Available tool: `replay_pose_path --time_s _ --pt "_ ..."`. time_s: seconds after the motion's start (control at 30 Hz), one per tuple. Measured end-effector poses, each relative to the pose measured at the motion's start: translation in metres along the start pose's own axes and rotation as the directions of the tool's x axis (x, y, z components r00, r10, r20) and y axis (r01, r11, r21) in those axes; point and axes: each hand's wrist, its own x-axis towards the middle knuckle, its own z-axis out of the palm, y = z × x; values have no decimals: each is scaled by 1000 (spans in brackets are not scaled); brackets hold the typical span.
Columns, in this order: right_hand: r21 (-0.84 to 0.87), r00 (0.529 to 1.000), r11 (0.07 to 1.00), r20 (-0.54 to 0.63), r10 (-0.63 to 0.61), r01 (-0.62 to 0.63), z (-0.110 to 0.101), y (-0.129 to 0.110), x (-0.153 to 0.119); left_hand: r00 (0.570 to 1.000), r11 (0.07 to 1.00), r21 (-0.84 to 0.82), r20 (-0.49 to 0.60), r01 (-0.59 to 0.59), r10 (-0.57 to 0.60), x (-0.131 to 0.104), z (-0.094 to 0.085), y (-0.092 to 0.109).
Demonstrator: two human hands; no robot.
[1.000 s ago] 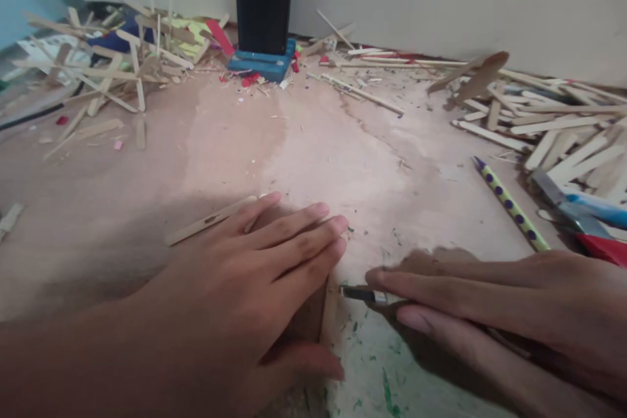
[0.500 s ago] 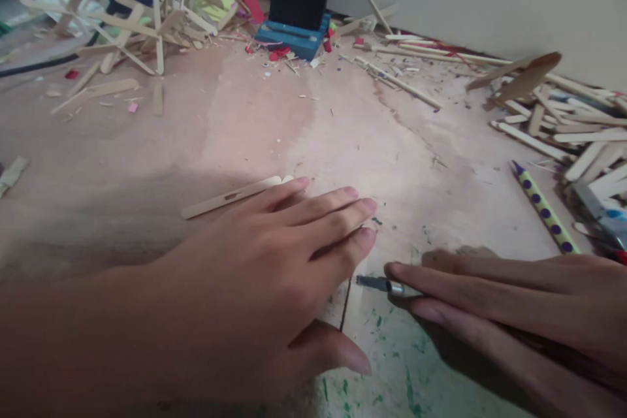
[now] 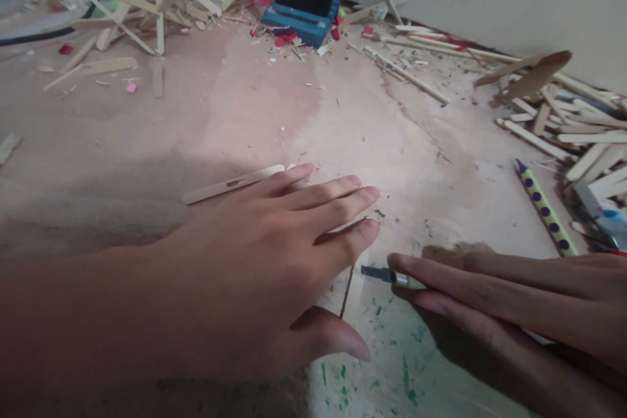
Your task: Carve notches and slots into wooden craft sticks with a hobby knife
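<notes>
My left hand [image 3: 284, 235] lies palm down with fingers spread on the wooden tabletop [image 3: 264, 98]. A craft stick [image 3: 230, 184] with a small dark notch sticks out from beneath it. The rounded end of another stick [image 3: 291, 166] shows by the fingers. Between my left thumb and index finger runs a thin dark line [image 3: 347, 294] beside a pale strip. My right hand [image 3: 519, 294] pinches a slim tool [image 3: 385, 274] with a flat grey tip and silver collar; whether knife or brush is unclear. Its tip points left, close to the line.
Jumbled craft sticks [image 3: 130, 6] stand at the back left. A black upright on a blue base [image 3: 304, 25] stands by the wall. More sticks [image 3: 592, 134] pile at right, near a yellow dotted crayon-like pen [image 3: 546, 209]. Green marks [image 3: 406, 379] dot the front surface.
The whole view has shifted slightly, so the tabletop things appear a little higher. Both hands stay in nearly the same place, the tool's tip still close to my left index finger.
</notes>
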Motion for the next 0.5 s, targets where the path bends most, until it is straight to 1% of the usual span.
replay_pose_path --time_s 0.2,0.3,0.4,0.5 --pt "-13 1000 1000 7 -6 6 -7 2 -4 997 1000 31 76 2 -4 -1 -7 -1" --pt "35 1000 999 17 26 -27 -14 6 -13 997 1000 27 72 -4 2 -1 -7 -1" --pt "115 995 991 76 67 -75 -22 8 -23 998 1000 26 59 -6 4 -2 -6 -1" --pt "116 992 990 107 67 -79 -26 8 -26 999 1000 18 41 -12 11 -2 -5 -2"
